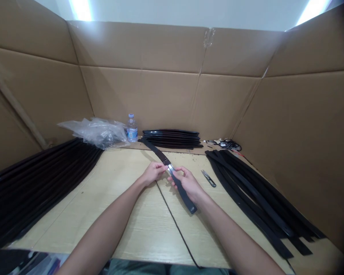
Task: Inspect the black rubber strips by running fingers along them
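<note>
A long black belt-like strip (185, 196) slants across the middle of the table, with a shiny silver piece (171, 168) partway along it. My right hand (187, 183) is wrapped round the strip just below the silver piece, thumb on top. On the other side, my left hand (154, 172) pinches at the left edge of the silver piece; its fingertips partly hide the contact. The strip's far end reaches toward the stack at the back. From beneath my left hand, a thin dark line (174, 221) runs to the table's front edge; I cannot tell whether it is a cord or a gap.
Thread snips (208, 178) lie right of my right hand. Black strips lie in a right pile (246, 191), a left pile (46, 183) and a back stack (172, 138). A water bottle (132, 130) stands beside clear plastic bags (100, 131). Cardboard walls (140, 88) enclose the table.
</note>
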`<action>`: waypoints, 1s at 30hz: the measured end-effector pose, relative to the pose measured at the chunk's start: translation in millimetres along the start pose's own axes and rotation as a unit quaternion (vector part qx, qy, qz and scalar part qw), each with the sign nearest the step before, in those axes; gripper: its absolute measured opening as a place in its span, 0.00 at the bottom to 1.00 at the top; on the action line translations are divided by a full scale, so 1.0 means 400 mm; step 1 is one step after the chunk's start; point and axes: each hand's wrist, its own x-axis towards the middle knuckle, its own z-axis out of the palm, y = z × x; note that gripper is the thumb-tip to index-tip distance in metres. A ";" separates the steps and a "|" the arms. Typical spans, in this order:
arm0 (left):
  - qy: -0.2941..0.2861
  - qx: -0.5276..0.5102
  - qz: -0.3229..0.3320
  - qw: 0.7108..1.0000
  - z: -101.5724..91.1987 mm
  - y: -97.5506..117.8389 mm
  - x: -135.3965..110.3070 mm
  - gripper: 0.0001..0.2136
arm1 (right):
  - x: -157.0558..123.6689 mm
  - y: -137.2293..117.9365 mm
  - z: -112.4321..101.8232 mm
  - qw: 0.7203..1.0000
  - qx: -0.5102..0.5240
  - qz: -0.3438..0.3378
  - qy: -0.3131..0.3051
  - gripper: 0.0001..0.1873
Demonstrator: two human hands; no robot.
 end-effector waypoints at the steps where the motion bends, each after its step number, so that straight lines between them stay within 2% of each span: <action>1: 0.001 0.001 0.001 1.000 -0.001 0.000 0.000 0.20 | 0.001 -0.001 0.000 1.000 -0.005 -0.006 0.002 0.14; 6: -0.008 0.004 0.001 1.000 -0.002 0.004 -0.001 0.20 | -0.001 -0.006 -0.001 1.000 -0.007 -0.010 0.004 0.14; 12: -0.021 0.013 0.000 1.000 -0.005 0.003 -0.004 0.20 | -0.009 -0.011 0.004 0.999 -0.013 0.035 -0.002 0.20; 16: -0.021 0.020 0.000 1.000 -0.007 -0.001 -0.002 0.21 | -0.007 -0.006 0.001 0.998 -0.044 0.034 -0.004 0.20; 24: -0.027 0.027 0.003 0.999 -0.008 -0.001 -0.001 0.20 | 0.003 0.002 -0.010 0.996 -0.090 0.020 0.004 0.15; 30: -0.038 0.026 0.000 0.999 -0.008 0.001 -0.004 0.20 | -0.003 -0.008 -0.007 0.995 -0.069 0.064 -0.017 0.13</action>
